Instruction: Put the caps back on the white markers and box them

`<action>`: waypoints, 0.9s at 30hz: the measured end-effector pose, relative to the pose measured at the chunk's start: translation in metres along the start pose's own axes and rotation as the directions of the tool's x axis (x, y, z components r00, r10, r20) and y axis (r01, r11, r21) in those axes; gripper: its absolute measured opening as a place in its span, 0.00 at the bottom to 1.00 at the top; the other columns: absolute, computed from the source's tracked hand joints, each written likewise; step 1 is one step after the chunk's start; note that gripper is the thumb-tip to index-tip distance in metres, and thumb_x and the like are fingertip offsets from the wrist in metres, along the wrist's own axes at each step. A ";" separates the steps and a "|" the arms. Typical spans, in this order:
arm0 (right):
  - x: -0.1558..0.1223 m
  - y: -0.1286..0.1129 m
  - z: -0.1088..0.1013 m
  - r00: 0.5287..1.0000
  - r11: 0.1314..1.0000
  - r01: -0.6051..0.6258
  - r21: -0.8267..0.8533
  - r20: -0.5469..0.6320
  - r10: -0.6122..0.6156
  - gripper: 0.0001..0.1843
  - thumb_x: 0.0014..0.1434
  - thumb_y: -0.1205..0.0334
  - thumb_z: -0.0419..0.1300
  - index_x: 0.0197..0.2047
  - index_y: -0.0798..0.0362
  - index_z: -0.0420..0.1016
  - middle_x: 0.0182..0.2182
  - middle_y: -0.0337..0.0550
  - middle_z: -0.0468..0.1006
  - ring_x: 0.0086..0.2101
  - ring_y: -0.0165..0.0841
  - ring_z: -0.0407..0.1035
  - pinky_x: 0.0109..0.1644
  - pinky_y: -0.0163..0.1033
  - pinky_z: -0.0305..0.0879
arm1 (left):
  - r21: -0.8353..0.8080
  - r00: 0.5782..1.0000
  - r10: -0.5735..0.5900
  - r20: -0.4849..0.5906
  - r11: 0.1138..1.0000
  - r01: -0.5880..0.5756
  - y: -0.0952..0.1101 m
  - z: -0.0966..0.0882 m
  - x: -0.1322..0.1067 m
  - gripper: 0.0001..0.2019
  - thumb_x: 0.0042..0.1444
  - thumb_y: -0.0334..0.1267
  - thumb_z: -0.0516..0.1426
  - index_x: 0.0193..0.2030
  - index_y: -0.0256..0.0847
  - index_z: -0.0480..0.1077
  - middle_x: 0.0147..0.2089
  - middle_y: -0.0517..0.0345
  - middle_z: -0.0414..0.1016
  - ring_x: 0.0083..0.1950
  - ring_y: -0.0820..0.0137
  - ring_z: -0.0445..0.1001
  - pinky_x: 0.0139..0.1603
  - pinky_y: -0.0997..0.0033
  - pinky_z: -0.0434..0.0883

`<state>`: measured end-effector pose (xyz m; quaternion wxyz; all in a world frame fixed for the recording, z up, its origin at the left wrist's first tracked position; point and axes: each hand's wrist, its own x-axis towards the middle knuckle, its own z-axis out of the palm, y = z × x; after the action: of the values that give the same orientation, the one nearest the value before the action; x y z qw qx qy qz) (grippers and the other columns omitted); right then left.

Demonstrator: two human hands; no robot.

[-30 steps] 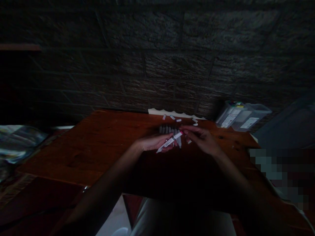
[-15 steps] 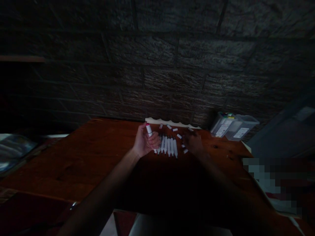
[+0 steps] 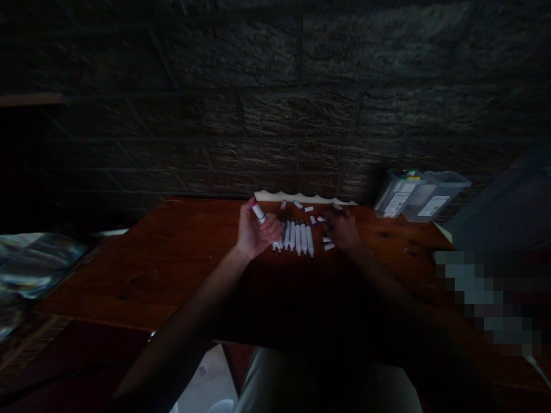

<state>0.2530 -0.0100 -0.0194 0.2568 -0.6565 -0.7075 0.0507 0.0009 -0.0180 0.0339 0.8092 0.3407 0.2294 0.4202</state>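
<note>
- Since a second ago the marker (image 3: pixel 259 214) has gone from lying slanted between both hands to standing nearly upright in the left hand (image 3: pixel 253 234) alone. The right hand (image 3: pixel 343 229) has let go of it and moved off to the right of the row of markers (image 3: pixel 297 236).
- Left fingers (image 3: pixel 272 232) are curled tight around the lower half of the marker. Its pink-tipped end sticks up above the thumb, at the left end of the row.
- Right fingers (image 3: pixel 326 218) reach down among the loose caps (image 3: pixel 319 219) just right of the row. It is too dark to tell whether they are apart or pinched on a cap.
- More caps lie scattered behind the row and at its right, one close below the right hand.
- White-barrelled markers in the row lie side by side on the table (image 3: pixel 172 258), touching one another, pointing away from the person.
- Behind the row a white scalloped strip (image 3: pixel 301 197) lies along the foot of the brick wall (image 3: pixel 275 115).
- Well to the right of the row, two clear boxes (image 3: pixel 419 198) with labels stand against the wall.
</note>
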 end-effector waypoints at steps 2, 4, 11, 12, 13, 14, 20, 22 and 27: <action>-0.003 0.000 -0.003 0.991 0.989 0.065 0.131 -0.123 -0.049 0.18 0.63 0.61 0.58 0.54 0.54 0.79 0.48 0.52 0.81 0.54 0.46 0.68 0.63 0.52 0.61 | -0.032 0.999 0.032 -0.027 0.999 -0.033 -0.001 0.001 -0.001 0.38 0.59 0.73 0.37 0.13 0.43 0.50 0.14 0.64 0.44 0.17 0.76 0.50 0.20 0.71 0.56; -0.010 -0.004 -0.005 0.976 0.951 0.121 0.284 -0.209 -0.062 0.19 0.62 0.60 0.58 0.54 0.56 0.79 0.48 0.54 0.80 0.51 0.44 0.70 0.60 0.51 0.65 | -0.076 0.995 0.077 -0.069 0.994 -0.083 -0.001 0.001 -0.004 0.37 0.58 0.73 0.37 0.12 0.43 0.48 0.14 0.65 0.42 0.16 0.76 0.47 0.20 0.71 0.54; -0.041 -0.050 0.002 1.000 0.490 -0.003 0.872 0.004 -0.001 0.15 0.55 0.50 0.66 0.42 0.49 0.75 0.41 0.42 0.80 0.41 0.35 0.75 0.48 0.43 0.73 | -0.227 0.925 0.325 -0.196 0.903 -0.365 0.001 0.002 -0.009 0.33 0.62 0.66 0.40 0.16 0.42 0.43 0.15 0.66 0.40 0.18 0.77 0.46 0.22 0.71 0.56; -0.044 -0.057 0.003 0.999 0.426 -0.044 0.904 0.041 0.016 0.16 0.53 0.50 0.68 0.41 0.48 0.74 0.39 0.40 0.80 0.40 0.34 0.76 0.48 0.42 0.73 | -0.248 0.918 0.335 -0.214 0.890 -0.383 0.000 0.002 -0.009 0.32 0.62 0.65 0.41 0.17 0.42 0.43 0.16 0.66 0.41 0.18 0.77 0.47 0.23 0.72 0.56; -0.045 -0.062 0.004 0.997 0.378 -0.081 0.922 0.076 0.030 0.17 0.52 0.51 0.68 0.43 0.48 0.74 0.37 0.39 0.80 0.39 0.34 0.76 0.47 0.42 0.73 | -0.267 0.913 0.337 -0.229 0.881 -0.392 0.000 0.003 -0.008 0.32 0.62 0.64 0.42 0.18 0.42 0.43 0.16 0.66 0.42 0.19 0.77 0.48 0.23 0.72 0.57; -0.046 -0.066 0.004 0.994 0.343 -0.112 0.933 0.105 0.038 0.18 0.52 0.52 0.69 0.45 0.48 0.74 0.36 0.38 0.80 0.38 0.33 0.77 0.47 0.42 0.73 | -0.282 0.911 0.336 -0.240 0.874 -0.396 -0.001 0.004 -0.008 0.31 0.63 0.64 0.43 0.18 0.42 0.44 0.17 0.65 0.43 0.19 0.77 0.49 0.24 0.72 0.57; -0.050 -0.074 0.001 0.975 0.271 -0.215 0.938 0.224 -0.001 0.17 0.51 0.52 0.70 0.42 0.49 0.76 0.38 0.38 0.82 0.41 0.33 0.77 0.51 0.42 0.71 | -0.335 0.905 0.355 -0.234 0.845 -0.418 -0.005 0.005 -0.007 0.30 0.62 0.62 0.46 0.19 0.42 0.45 0.17 0.65 0.45 0.20 0.76 0.50 0.25 0.72 0.59; -0.051 -0.076 0.001 0.966 0.260 -0.249 0.933 0.259 -0.003 0.18 0.50 0.50 0.71 0.40 0.49 0.76 0.36 0.38 0.83 0.40 0.33 0.78 0.50 0.41 0.71 | -0.350 0.909 0.363 -0.206 0.840 -0.415 -0.006 0.004 -0.007 0.29 0.61 0.60 0.49 0.19 0.41 0.47 0.17 0.65 0.47 0.21 0.76 0.52 0.26 0.71 0.60; -0.049 -0.074 -0.001 0.951 0.258 -0.310 0.915 0.302 0.072 0.21 0.49 0.44 0.71 0.38 0.51 0.77 0.33 0.40 0.83 0.32 0.33 0.78 0.38 0.38 0.71 | -0.278 0.924 0.354 -0.146 0.881 -0.382 -0.009 0.005 -0.004 0.21 0.58 0.54 0.56 0.24 0.40 0.62 0.22 0.60 0.61 0.28 0.72 0.66 0.36 0.68 0.70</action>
<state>0.1867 -0.0668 -0.0031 0.5173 -0.4439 -0.4722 0.5589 0.0066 -0.0270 0.0310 0.7457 0.2311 0.1302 0.6112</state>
